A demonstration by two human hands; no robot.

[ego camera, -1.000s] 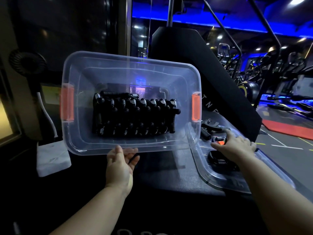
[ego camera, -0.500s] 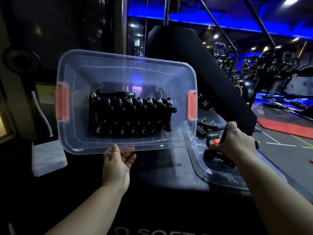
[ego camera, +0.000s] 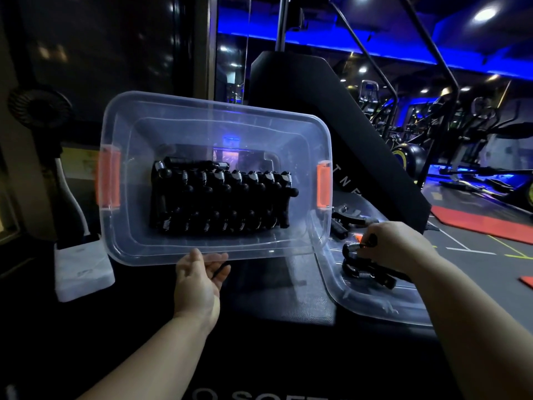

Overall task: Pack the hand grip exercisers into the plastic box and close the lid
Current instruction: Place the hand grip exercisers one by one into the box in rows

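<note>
My right hand [ego camera: 396,248], fingers clamped on an exerciser [ego camera: 352,247] over the lid [ego camera: 375,308], has the box [ego camera: 216,111] just left of them, long axis crosswise, mouth tipped toward me by my left hand [ego camera: 199,281] pinching its near rim.

I'm looking at a dark gym. Blue strip lighting [ego camera: 346,50] is glowing along the far ceiling, and a ceiling spotlight [ego camera: 487,13] is shining far right. Exercise machines [ego camera: 467,134] are standing far right on a grey floor [ego camera: 476,242] carrying red mats [ego camera: 476,223]. A small black fan [ego camera: 39,109] is sitting left, before a dark wall [ego camera: 101,39].
</note>
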